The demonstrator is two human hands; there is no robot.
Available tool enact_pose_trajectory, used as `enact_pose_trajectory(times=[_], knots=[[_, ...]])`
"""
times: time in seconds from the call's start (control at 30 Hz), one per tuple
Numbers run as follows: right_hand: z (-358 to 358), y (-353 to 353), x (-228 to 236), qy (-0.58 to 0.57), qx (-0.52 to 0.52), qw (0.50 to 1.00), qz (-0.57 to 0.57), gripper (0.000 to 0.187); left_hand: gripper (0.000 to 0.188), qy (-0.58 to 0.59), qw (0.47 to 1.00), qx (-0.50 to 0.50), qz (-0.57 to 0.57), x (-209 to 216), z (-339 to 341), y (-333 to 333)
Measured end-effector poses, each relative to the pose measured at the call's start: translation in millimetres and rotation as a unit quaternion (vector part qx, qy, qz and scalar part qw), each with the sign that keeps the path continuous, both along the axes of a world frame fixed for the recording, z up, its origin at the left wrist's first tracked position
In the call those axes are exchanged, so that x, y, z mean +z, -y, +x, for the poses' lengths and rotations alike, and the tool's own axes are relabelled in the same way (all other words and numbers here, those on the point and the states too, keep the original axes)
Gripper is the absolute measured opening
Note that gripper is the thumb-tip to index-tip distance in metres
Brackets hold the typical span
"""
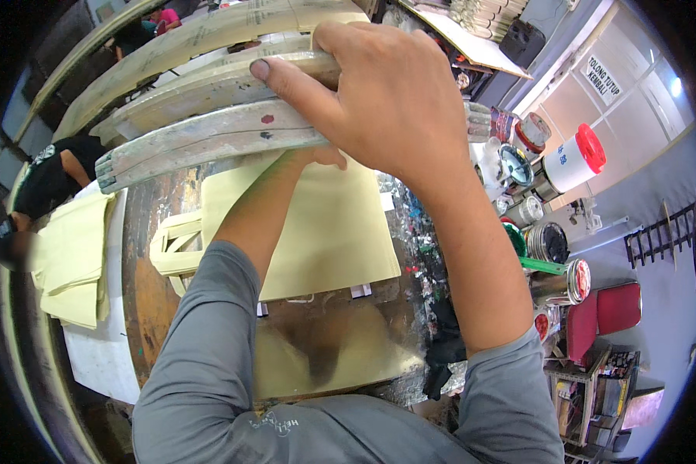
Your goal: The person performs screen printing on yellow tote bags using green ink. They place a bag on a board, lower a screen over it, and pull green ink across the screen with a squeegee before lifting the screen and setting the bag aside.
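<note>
My right hand is closed over the upper bars of a paint-stained wooden screen-printing frame, its thumb stretched along the wood. The frame is raised on edge above the table. Beneath it lies a pale yellow fabric bag, spread flat with its handles pointing left. My left hand reaches under the frame at the far part of the bag. Most of its fingers are hidden behind the frame's lower bar, so what they touch does not show.
Left, a stack of pale yellow bags rests on a white sheet, beside a co-worker in a black shirt. Paint cans and a white tub with a red lid line the right side. A red chair stands beyond.
</note>
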State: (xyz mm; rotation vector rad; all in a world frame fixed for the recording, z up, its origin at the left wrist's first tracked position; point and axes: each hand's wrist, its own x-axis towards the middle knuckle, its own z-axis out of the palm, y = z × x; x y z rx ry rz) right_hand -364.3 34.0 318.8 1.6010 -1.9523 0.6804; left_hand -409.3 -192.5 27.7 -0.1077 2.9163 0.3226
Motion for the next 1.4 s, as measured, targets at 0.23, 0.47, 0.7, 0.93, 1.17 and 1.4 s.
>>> enact_pose_trajectory(times=[0.23, 0.47, 0.7, 0.93, 1.17, 1.4], knots=[[3.7, -15.9, 12.4, 0.029, 0.067, 0.997, -0.007, 0.059, 0.085, -0.013, 1.000, -0.007, -0.013, -1.4, 1.1, -8.8], [5.7, -19.7, 10.9, 0.023, 0.076, 0.997, -0.012, 0.059, 0.082, -0.022, 0.999, -0.013, -0.033, -3.5, -3.3, -19.8], [6.6, -24.9, 8.6, 0.021, 0.068, 0.997, 0.012, 0.058, 0.078, -0.046, 0.997, -0.013, -0.055, -7.3, 2.7, -26.6], [7.9, -9.5, 7.5, 0.017, 0.010, 0.999, 0.044, 0.063, 0.075, -0.219, 0.960, 0.028, -0.173, 5.6, 39.3, -61.4], [32.7, -10.4, -4.3, 0.081, -0.022, 0.996, 0.035, 0.069, 0.104, -0.171, 0.978, 0.118, 0.037, 11.4, 240.8, -231.7], [50.3, -10.0, -5.6, 0.083, -0.042, 0.996, -0.012, 0.066, 0.114, -0.219, 0.960, 0.175, -0.001, -34.1, 286.3, -266.2]])
